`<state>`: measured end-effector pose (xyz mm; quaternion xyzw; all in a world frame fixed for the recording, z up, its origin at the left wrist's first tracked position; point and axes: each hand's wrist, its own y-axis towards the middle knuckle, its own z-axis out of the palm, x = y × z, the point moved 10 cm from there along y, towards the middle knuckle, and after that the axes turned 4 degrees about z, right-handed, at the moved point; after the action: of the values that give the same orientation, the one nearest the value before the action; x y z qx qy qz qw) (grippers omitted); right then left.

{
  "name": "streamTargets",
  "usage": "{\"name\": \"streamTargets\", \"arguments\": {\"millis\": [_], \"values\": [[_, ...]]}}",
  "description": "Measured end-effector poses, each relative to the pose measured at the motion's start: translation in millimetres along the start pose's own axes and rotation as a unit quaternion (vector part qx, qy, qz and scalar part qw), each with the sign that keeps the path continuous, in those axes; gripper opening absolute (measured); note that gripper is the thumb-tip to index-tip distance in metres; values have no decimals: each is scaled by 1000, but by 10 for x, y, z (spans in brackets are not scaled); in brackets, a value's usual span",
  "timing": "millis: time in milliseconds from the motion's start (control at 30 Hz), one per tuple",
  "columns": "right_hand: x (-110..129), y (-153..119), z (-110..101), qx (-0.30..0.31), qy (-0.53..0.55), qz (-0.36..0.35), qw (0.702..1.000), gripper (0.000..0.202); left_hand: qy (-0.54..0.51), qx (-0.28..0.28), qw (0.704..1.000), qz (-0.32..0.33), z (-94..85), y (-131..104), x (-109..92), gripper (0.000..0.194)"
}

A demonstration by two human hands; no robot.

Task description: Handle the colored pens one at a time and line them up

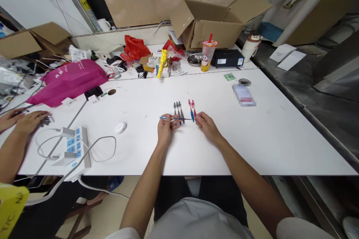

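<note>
A thin pen refill (pixel 184 118), dark with a light-blue left end, lies level in my left hand (pixel 166 129), whose fingers are closed around it. Close to its right tip, my right hand (pixel 206 125) is closed in a pinch; what sits between those fingertips, if anything, is too small to tell. Just beyond my left hand, three dark pens (pixel 177 108) rest side by side, their lower ends partly covered. Beside them to the right are a red-topped pen with a blue lower half (pixel 191 110) and a red-pink pen (pixel 193 106), both near my right fingers.
A white earbud case (pixel 120 127) and a power strip (pixel 81 138) with cables lie left. A person's hands (pixel 30 119) rest at the far left. Behind are a magenta bag (pixel 73 82), a drink cup (pixel 206 56) and a cardboard box (pixel 213 30). A blurred phone (pixel 244 95) lies right.
</note>
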<state>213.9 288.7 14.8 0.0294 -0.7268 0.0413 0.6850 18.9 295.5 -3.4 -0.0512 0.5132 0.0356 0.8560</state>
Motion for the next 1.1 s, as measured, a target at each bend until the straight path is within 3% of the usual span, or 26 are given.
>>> {"name": "streamTargets", "arguments": {"millis": [200, 467, 667, 900, 1100], "values": [[92, -5, -79, -30, -82, -31, 996, 27, -13, -8, 1000, 9, -32, 23, -9, 48], [59, -30, -8, -8, -89, -22, 996, 28, 4, 13, 1000, 14, 19, 0, -3, 48], [167, -44, 68, 32, -100, -84, 991, 27, 11, 8, 1000, 22, 19, 0, -14, 46], [-37, -15, 49, -1, -66, -9, 998, 31, 47, 19, 998, 25, 55, -29, 1, 47], [14, -53, 133, -4, -54, -29, 998, 31, 80, 44, 995, 29, 128, -61, 14, 48]]}}
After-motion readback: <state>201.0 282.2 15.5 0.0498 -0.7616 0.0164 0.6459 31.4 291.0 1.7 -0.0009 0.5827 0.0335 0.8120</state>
